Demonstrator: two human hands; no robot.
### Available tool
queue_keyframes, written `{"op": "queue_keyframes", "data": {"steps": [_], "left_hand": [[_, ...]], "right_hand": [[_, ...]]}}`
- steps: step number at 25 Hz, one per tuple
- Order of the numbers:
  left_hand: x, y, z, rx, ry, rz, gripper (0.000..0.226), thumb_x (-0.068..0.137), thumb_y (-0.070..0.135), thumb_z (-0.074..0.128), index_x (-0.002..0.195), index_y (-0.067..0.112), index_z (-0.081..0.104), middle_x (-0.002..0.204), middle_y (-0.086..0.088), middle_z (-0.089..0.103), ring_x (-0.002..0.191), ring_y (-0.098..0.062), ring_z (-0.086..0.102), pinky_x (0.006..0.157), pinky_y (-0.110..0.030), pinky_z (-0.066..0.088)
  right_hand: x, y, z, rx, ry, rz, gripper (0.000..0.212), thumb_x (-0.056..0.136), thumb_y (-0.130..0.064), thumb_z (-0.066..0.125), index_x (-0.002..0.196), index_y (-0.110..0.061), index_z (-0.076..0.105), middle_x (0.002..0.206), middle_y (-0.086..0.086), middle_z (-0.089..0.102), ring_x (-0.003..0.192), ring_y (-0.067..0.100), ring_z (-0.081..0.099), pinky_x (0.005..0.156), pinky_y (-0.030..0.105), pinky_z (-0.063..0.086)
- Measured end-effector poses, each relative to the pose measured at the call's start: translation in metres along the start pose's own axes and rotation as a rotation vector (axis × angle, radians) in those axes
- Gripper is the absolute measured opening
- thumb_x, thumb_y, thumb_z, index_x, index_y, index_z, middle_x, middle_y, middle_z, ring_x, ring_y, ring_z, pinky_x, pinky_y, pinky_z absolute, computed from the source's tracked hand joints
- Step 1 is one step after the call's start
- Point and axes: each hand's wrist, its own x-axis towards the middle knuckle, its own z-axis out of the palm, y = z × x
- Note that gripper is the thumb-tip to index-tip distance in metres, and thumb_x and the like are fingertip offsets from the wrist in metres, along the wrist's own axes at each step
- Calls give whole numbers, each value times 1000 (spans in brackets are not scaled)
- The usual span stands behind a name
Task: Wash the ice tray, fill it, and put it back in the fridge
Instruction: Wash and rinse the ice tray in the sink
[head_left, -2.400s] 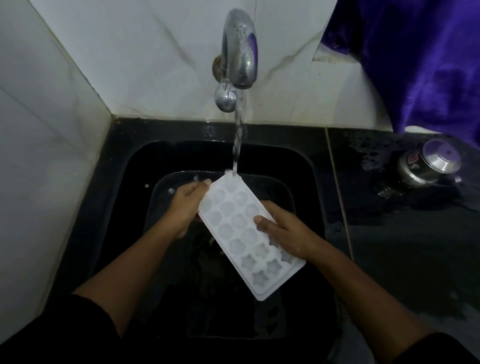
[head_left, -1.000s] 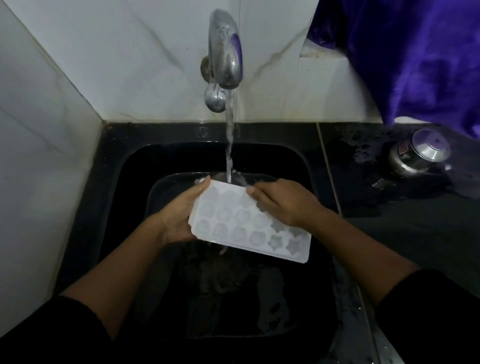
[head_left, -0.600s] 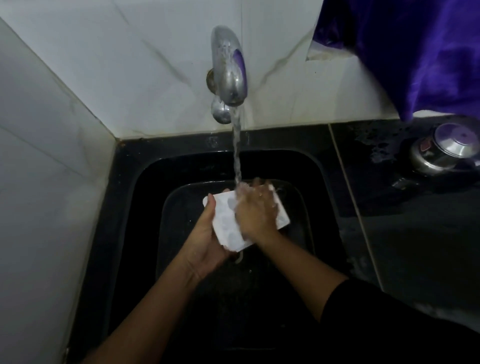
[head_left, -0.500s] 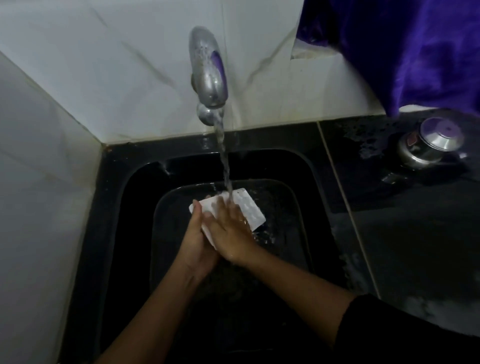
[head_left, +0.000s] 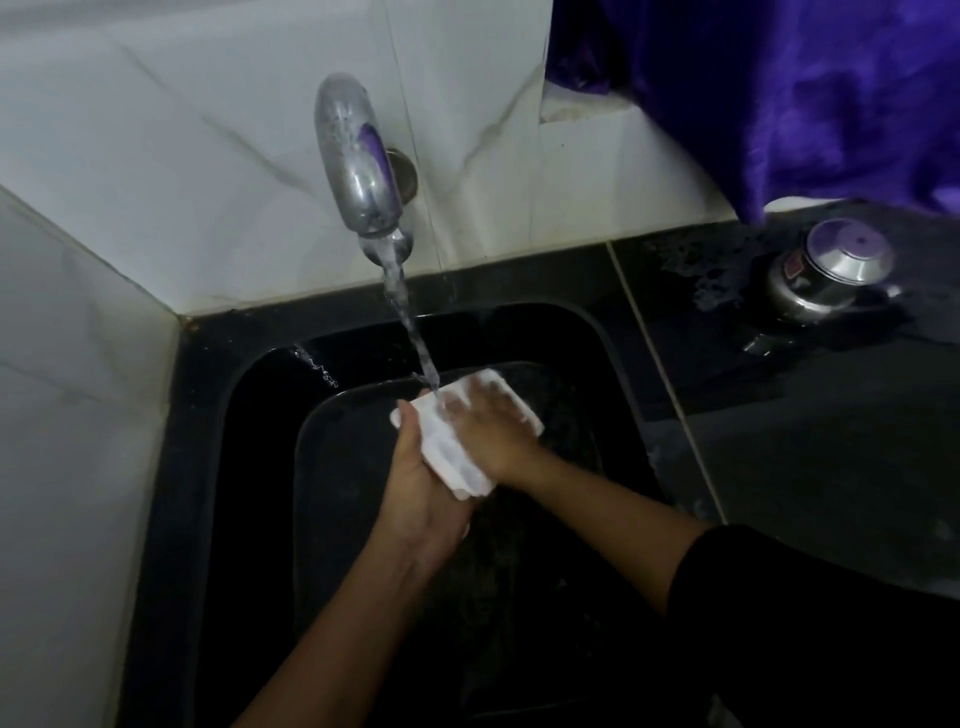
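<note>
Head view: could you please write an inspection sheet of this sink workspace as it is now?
Surface: black sink, wet inside; black counter to its right, with wet patches.
Job's things: white tray held over the sink, under the stream running from the tap.
Clutter: steel pot on the counter, apart from the sink.
Hands: left hand grips the tray by its near left side; right hand lies flat on top of the tray, fingers spread, at the stream.
Cables: nothing seen.
Surroundings: pale tiled walls behind and to the left; purple cloth hanging at the top right.
</note>
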Motion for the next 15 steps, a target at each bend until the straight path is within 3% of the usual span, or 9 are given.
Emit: {"op": "queue_keyframes", "data": {"steps": [3,7,11,13,15], "left_hand": [[0,-8,10,38,26,24,82,93,68,48,146,7,59,139,-22,68,135,-36,61,121,-54,39],[10,2,7,-11,42,19,81,93,76,49,146,15,61,140,-14,69,140,-33,56,125,-54,33],[2,-9,12,66,20,40,76,96,68,47,146,11,59,142,-19,67,136,-35,61,121,-56,39],[8,-2,8,30,59,57,77,95,72,48,145,15,61,144,-15,66,137,-32,59,123,-54,35],[10,2,2,15,59,43,84,90,78,51,147,17,59,143,-13,66,137,-30,57,125,-54,31]], "right_hand": [[5,-2,-18,9,46,121,73,107,-59,25,164,-13,24,171,14,16,158,37,10,127,56,9],[-19,-19,12,-111,-92,-60,67,109,-50,32,166,-27,6,174,7,-5,160,30,-7,128,54,2],[19,-2,-19,-51,13,173,67,107,-49,33,165,-26,10,172,17,4,158,42,6,126,57,11],[-4,-20,-3,-174,-76,60,64,109,-52,27,166,-28,9,174,12,1,160,35,1,127,53,8],[-25,-31,14,-98,-115,-30,64,110,-54,23,166,-29,7,175,7,-3,160,28,-6,128,51,1]]}}
